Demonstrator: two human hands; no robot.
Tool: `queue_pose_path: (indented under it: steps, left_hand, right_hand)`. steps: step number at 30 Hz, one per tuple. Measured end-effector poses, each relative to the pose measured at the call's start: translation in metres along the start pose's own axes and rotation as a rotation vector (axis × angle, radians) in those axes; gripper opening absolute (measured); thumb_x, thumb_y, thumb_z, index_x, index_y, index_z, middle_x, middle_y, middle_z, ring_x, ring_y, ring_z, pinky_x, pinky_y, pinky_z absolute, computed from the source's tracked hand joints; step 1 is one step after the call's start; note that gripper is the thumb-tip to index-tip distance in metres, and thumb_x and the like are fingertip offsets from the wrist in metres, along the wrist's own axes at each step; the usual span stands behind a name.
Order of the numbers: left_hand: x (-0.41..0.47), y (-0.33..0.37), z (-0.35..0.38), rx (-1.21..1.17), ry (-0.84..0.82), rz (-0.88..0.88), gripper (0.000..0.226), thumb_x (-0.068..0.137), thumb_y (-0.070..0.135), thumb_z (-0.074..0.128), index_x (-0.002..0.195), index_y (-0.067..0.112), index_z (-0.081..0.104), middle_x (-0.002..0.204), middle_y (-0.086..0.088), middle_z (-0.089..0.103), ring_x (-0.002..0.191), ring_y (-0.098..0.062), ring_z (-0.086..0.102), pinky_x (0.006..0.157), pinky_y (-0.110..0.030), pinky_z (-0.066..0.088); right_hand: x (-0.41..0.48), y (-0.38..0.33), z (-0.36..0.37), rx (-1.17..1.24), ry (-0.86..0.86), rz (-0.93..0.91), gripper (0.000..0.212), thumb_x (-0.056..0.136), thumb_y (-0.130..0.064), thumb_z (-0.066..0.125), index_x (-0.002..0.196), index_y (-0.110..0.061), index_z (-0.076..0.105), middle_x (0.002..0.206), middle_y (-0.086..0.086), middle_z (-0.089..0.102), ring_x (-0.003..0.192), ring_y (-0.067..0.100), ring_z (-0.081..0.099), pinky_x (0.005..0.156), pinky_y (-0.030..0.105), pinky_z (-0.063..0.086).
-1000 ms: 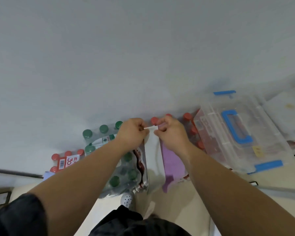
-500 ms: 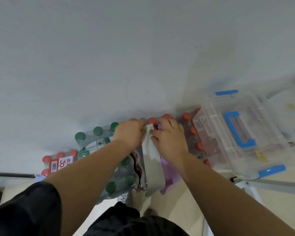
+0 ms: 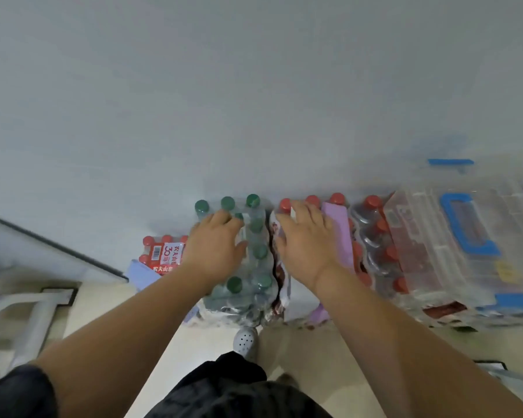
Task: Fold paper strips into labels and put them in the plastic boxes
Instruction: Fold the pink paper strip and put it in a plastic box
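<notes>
My left hand (image 3: pixel 215 245) lies flat with fingers apart on a shrink-wrapped pack of green-capped bottles (image 3: pixel 254 267). Beside it, my right hand (image 3: pixel 305 242) is spread palm-down on the pack of red-capped bottles (image 3: pixel 378 248). It covers most of a white paper strip (image 3: pixel 299 297), whose lower end shows below the wrist. A purple paper strip (image 3: pixel 337 236) runs along the right side of that hand. The clear plastic box (image 3: pixel 426 254), closed, with blue handle and blue latches, stands to the right, blurred.
A smaller pack of red-capped bottles with a red-and-white label (image 3: pixel 163 254) sits at the left against the pale wall (image 3: pixel 254 101). A white metal frame (image 3: pixel 27 312) stands at the lower left. My white perforated shoe (image 3: pixel 245 339) is on the beige floor.
Both hands have let go of the white strip they pinched at its top end, dropped down and spread flat on the bottle packs. The strip now lies under my right hand.
</notes>
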State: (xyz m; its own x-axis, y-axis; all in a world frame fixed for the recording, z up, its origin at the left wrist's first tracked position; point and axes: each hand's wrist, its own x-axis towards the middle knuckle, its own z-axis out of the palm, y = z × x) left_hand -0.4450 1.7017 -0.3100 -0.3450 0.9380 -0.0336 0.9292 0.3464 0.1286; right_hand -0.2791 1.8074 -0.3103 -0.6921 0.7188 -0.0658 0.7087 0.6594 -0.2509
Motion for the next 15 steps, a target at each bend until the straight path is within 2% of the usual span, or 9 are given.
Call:
queue_pose_path:
  steps: [2, 5, 8, 15]
  left_hand:
    - [-0.027, -0.028, 0.000, 0.049, 0.007, -0.076, 0.036, 0.087, 0.041, 0.059, 0.118, 0.022, 0.064, 0.111, -0.003, 0.062, 0.098, -0.029, 0.057, 0.081, -0.041, 0.049]
    - [-0.063, -0.072, -0.001, 0.101, -0.033, -0.189, 0.035, 0.085, 0.043, 0.056, 0.113, 0.024, 0.066, 0.107, -0.002, 0.064, 0.096, -0.031, 0.059, 0.080, -0.041, 0.049]
    - [-0.088, -0.114, 0.002, 0.122, -0.065, -0.261, 0.042, 0.082, 0.042, 0.065, 0.119, 0.023, 0.065, 0.114, -0.004, 0.064, 0.102, -0.033, 0.060, 0.081, -0.042, 0.050]
    - [-0.114, -0.220, 0.031, 0.117, -0.240, -0.325, 0.045, 0.087, 0.044, 0.055, 0.128, 0.025, 0.055, 0.119, 0.000, 0.059, 0.109, -0.026, 0.055, 0.088, -0.038, 0.047]
  right_hand:
    - [-0.002, -0.029, 0.006, 0.013, 0.013, -0.084, 0.043, 0.098, -0.040, 0.050, 0.138, -0.025, 0.053, 0.156, 0.006, 0.038, 0.143, 0.031, 0.031, 0.115, 0.052, 0.030]
    - [-0.003, -0.074, 0.017, -0.004, -0.056, -0.172, 0.044, 0.098, -0.038, 0.050, 0.140, -0.025, 0.052, 0.158, 0.006, 0.035, 0.144, 0.030, 0.029, 0.117, 0.052, 0.026]
    - [-0.003, -0.112, 0.027, -0.021, -0.094, -0.253, 0.044, 0.099, -0.037, 0.048, 0.141, -0.025, 0.049, 0.158, 0.005, 0.034, 0.146, 0.029, 0.027, 0.115, 0.050, 0.026]
    - [0.037, -0.207, 0.081, -0.044, -0.207, -0.354, 0.040, 0.095, -0.035, 0.054, 0.133, -0.025, 0.054, 0.143, 0.001, 0.047, 0.133, 0.025, 0.038, 0.110, 0.046, 0.033]
